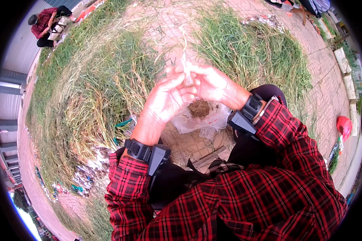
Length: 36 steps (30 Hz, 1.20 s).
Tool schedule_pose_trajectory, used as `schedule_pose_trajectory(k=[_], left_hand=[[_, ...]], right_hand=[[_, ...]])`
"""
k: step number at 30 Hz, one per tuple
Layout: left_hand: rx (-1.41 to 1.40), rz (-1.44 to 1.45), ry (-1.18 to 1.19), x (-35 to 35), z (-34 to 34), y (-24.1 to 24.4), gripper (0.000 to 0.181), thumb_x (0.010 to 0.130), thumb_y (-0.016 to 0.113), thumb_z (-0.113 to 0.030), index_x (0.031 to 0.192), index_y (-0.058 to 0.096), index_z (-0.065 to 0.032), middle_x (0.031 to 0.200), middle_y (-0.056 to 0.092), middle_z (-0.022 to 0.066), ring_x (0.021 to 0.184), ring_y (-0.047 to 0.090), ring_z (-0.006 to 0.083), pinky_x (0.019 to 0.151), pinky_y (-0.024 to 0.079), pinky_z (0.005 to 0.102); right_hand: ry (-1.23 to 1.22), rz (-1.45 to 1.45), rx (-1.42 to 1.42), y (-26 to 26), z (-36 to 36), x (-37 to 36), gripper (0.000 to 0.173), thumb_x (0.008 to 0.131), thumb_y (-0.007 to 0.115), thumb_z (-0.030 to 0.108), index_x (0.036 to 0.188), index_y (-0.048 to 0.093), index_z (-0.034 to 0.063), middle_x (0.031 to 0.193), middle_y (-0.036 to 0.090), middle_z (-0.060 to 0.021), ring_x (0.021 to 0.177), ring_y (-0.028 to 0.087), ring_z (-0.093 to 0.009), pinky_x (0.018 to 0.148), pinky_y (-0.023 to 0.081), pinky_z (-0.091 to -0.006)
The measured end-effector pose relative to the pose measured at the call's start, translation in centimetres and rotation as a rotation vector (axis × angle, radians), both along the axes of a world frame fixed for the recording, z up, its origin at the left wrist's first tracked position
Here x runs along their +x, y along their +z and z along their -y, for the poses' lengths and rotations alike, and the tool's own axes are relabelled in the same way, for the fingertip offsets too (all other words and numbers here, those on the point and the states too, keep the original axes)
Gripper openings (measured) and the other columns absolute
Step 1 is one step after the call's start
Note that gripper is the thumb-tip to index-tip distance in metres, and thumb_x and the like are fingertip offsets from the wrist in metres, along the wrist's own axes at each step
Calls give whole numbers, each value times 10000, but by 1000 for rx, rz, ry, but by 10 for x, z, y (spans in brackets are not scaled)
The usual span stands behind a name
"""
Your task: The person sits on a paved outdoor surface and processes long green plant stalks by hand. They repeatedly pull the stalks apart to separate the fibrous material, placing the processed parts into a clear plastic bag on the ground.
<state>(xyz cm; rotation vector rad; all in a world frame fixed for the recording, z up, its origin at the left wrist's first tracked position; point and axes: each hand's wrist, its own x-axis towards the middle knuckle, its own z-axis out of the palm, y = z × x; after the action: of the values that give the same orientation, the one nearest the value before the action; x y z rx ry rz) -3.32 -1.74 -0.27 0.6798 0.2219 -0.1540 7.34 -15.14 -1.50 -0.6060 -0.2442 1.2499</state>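
Both hands meet at a small pale wrapped bundle point(188, 79) in front of me, with a thin whitish strand rising from its top. Glare washes out its detail; the wrapping looks like thin plastic film. My left hand point(166, 98) pinches it from the left between thumb and fingers. From the other side, my right hand point(212, 82) grips it near the top. Below the hands, a heap of brown soil point(199, 108) lies on a clear plastic sheet point(185, 125) spread over paving between my knees.
Piles of long cut grass or green stalks lie left point(108, 75) and right point(253, 51). Several white-wrapped bundles point(90, 174) sit at the left pile's lower end. A wooden strip point(209, 156) lies near my feet. Another person point(45, 25) sits far left; a red bag point(344, 128) is far right.
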Motion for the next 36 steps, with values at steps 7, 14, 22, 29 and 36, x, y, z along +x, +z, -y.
schedule_pose_trajectory(k=[7,14,22,29,36], left_hand=[[161,-22,35,-1,1,5,265,970,524,-174,1145,557,22,999,664,163,791,648,216,684,538,311],[246,-34,46,-3,4,7,258,956,545,-137,1169,535,8,973,661,129,763,636,193,639,516,306],[249,9,13,-2,4,7,272,963,536,-180,1156,548,13,959,656,139,758,628,206,643,515,312],[16,-10,19,-2,4,8,293,973,526,-220,1151,556,10,1030,664,175,780,625,226,665,513,299],[31,-34,53,-3,2,6,264,967,532,-171,1160,558,7,1004,670,179,783,644,227,669,527,302]], right_hand=[[-19,27,-41,2,2,1,369,960,561,298,1114,629,-29,837,623,-36,637,497,-121,600,430,-263],[-27,115,-92,0,1,-1,356,974,535,311,1078,619,-19,835,635,-76,669,568,-177,564,455,-316],[-26,144,-90,2,4,0,374,976,533,316,1096,612,-29,808,619,-73,649,563,-176,580,463,-310],[-25,66,33,3,4,2,435,960,562,336,1141,606,-58,654,531,3,633,514,-118,674,447,-274],[-65,185,-61,1,1,2,304,934,609,268,1045,656,-12,753,611,-23,660,540,-107,661,436,-258]])
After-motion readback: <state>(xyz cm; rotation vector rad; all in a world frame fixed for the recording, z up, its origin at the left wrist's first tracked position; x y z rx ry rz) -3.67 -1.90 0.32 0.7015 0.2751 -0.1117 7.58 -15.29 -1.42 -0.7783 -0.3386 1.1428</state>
